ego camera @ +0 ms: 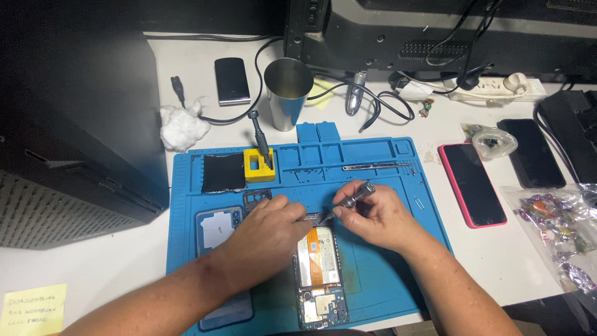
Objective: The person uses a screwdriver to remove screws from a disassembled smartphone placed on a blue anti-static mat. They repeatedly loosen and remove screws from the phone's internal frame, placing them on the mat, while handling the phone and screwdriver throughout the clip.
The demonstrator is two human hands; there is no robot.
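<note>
My right hand (pixel 379 214) pinches a grey screwdriver (pixel 354 199), tip angled down-left at the top edge of the opened phone (pixel 318 274), lower centre of frame on the blue mat (pixel 385 267). My left hand (pixel 267 233) is curled, fingers pressed on the phone's top end to steady it; I can't tell if it pinches anything small. Phone's back is off, battery and board showing. Back cover (pixel 217 227) lies just left of it, partly under my left forearm. Doing this well, I'd judge: keep the driver square on the screw head, light downward pressure, hold the phone flat. Yellow block (pixel 259 165) with another driver sits upper left on the mat, tweezers (pixel 376 166) upper right.
</note>
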